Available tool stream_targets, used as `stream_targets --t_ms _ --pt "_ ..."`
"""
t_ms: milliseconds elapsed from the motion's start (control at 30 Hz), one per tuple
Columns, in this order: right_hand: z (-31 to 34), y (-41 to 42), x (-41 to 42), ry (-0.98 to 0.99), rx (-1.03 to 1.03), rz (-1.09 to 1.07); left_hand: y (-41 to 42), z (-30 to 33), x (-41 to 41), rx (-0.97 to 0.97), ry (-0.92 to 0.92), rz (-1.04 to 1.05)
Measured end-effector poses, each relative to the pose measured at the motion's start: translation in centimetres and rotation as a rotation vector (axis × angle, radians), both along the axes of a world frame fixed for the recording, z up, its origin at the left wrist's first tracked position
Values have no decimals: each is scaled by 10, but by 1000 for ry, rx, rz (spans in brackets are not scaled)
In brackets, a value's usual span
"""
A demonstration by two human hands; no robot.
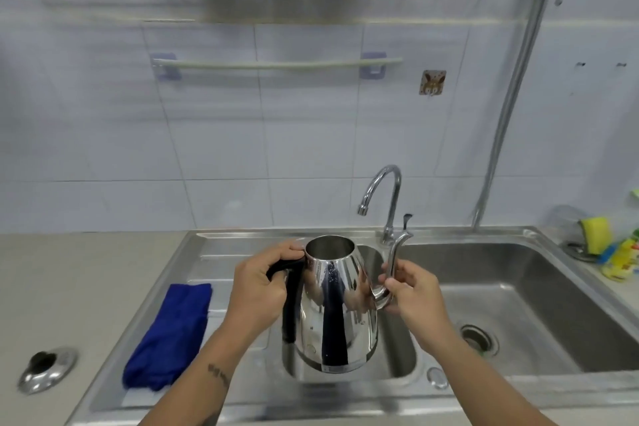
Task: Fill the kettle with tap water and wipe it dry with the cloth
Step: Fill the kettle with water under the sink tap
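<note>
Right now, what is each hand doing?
Left hand: closed around the kettle by its black handle.
Right hand: closed on the kettle's thin spout.

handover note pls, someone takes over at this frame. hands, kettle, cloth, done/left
Left hand: grip on the black handle of the shiny steel gooseneck kettle.
Right hand: grip on its thin curved spout.
Kettle: upright, lid off, held over the small sink basin, not under the chrome tap.
Blue folded cloth: on the drainboard, untouched.
No water running. Whether it is filled cannot be told; wiping is left.
</note>
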State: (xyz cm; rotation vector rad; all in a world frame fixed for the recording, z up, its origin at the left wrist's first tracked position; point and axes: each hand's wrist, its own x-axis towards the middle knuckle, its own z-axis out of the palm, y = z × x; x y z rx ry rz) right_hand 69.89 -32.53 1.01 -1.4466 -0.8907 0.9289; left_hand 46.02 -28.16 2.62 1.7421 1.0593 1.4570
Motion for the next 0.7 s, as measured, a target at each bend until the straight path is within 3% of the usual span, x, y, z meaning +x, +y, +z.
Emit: stream_targets --t_ms 433,700 --pt "7 -24 -148 -92 -17 -9 -38 4 -143 -40 18 73" --pt "-4 34 -283 -32 -10 -53 29 0 -276 -15 90 10"
